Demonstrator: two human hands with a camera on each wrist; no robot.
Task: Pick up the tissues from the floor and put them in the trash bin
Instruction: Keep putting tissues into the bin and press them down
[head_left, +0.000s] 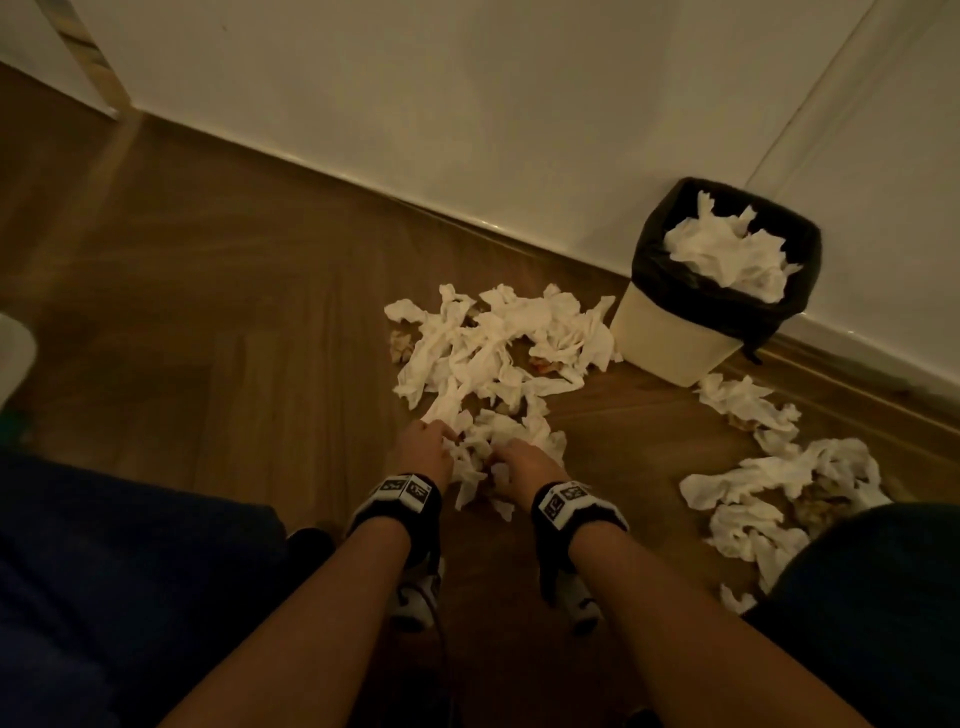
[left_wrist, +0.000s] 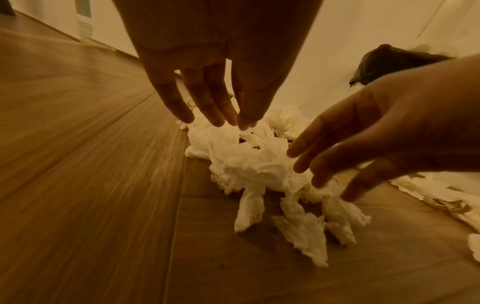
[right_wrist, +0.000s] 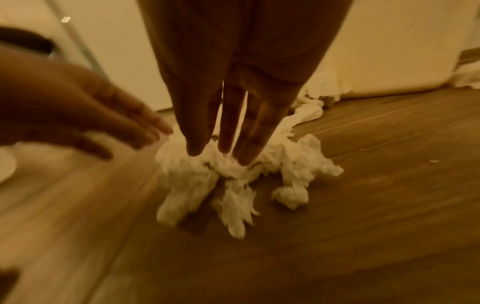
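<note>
both hands reach down to the near edge of the tissues (head_left: 493, 358) scattered on the wooden floor (head_left: 208, 312). the left hand (head_left: 423, 449) has straight, loosely spread fingers (left_wrist: 205, 102), tips just touching the paper – nothing gripped. the right hand (head_left: 524, 462) is likewise flat, fingers (right_wrist: 226, 127) extended and pressing down on a crumpled clump (right_wrist: 233, 176) (no curl round it that shows). the main pile runs from the hands up to the trash bin (head_left: 670, 338), which stands by the wall (head_left: 467, 104), black-lined and already heaped with tissues. a second pile (head_left: 769, 493) lies to the right – near the person's knee (head_left: 872, 597)
</note>
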